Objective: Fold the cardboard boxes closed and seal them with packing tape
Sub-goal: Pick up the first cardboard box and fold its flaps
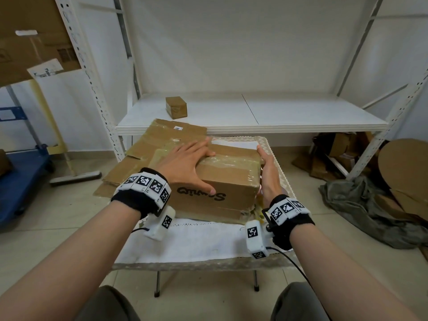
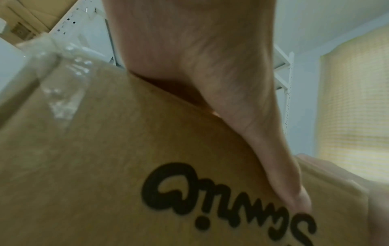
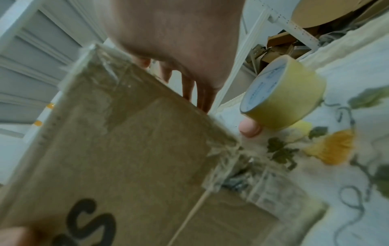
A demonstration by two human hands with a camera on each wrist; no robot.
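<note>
A brown cardboard box with black lettering on its near face lies closed on a small cloth-covered table. Clear tape runs over its top and corners. My left hand lies spread on the top left of the box, thumb down on the lettered face. My right hand stands flat against the right end of the box, fingers straight. A yellowish tape roll stands on the cloth just right of that hand, close to the thumb; the head view hides it.
Flattened cardboard sheets lie behind and left of the box. A small sealed box sits on the white shelf beyond. A blue cart stands at the left. Cardboard scraps and a grey cloth lie on the floor at the right.
</note>
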